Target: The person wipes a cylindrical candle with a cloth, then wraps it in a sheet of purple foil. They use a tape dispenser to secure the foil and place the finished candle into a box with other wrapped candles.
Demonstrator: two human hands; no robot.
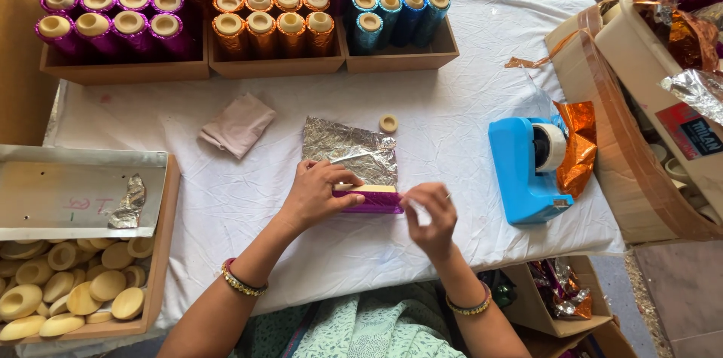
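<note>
Foil sheet [350, 150] behind roll [369, 198]; L hand [316, 196] grips roll, R hand [431, 211] pinches tape bit.

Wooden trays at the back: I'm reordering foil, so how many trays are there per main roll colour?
Purple-roll tray: 1
Orange-roll tray: 1
Blue-roll tray: 1
Total: 3

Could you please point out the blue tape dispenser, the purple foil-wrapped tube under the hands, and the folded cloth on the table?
Blue tape dispenser [520, 170]: head view, on its blue body.
Purple foil-wrapped tube [376, 202]: head view, on its purple side.
Folded cloth [237, 124]: head view, on its middle.
</note>
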